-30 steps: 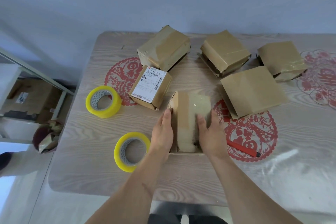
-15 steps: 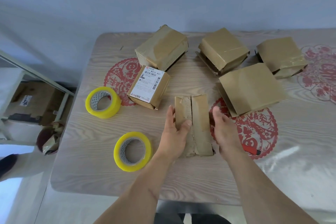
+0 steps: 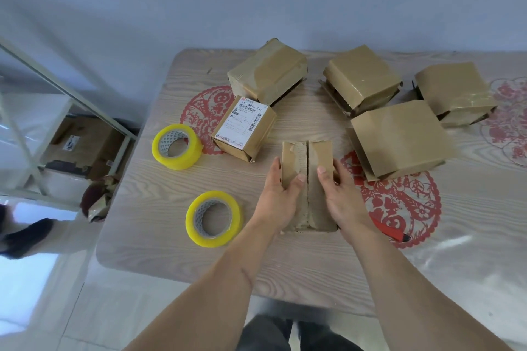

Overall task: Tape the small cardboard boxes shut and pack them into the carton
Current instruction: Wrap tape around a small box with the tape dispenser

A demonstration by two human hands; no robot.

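Both the left hand (image 3: pixel 278 194) and right hand (image 3: pixel 339 194) grasp the small brown cardboard box (image 3: pixel 308 179) from its sides on the wooden tabletop (image 3: pixel 159 208), its untaped seam running away from the person, and the nearer yellow tape roll (image 3: pixel 214 218) lies probably closest to the left grip.

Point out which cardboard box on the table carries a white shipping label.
The small box just right of the far tape roll, left of the box in the hands. Its top bears a white barcode label; the others show only plain brown cardboard and tape.
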